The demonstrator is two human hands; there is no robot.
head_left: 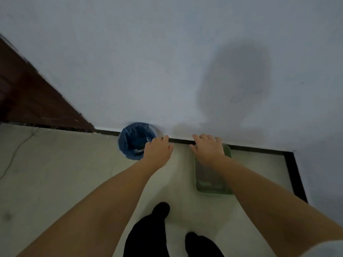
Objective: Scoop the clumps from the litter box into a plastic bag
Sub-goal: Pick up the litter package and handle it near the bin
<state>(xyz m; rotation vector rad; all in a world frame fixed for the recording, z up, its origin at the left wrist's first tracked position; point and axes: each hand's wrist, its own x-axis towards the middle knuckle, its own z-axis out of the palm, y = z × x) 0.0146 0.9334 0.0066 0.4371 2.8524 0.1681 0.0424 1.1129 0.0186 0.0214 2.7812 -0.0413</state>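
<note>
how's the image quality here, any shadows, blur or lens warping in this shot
Head view: dim, flat light with a bluish cast; a big soft shadow falls on the wall. The whole frame is slightly soft, so the green litter box shows no detail of its contents. Wide-angle warping bends the black baseboard and stretches the forearms. A faint glint shows on the blue bag lining the bin.

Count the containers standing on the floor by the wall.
2: a bin lined with a blue bag left, beside the left hand; a green litter tray right, partly under the right hand.

Home room corner: pale floor (55, 173) meeting white wall (148, 62), litter box (211, 184) and bag-lined bin (133, 141) sitting by it.
</note>
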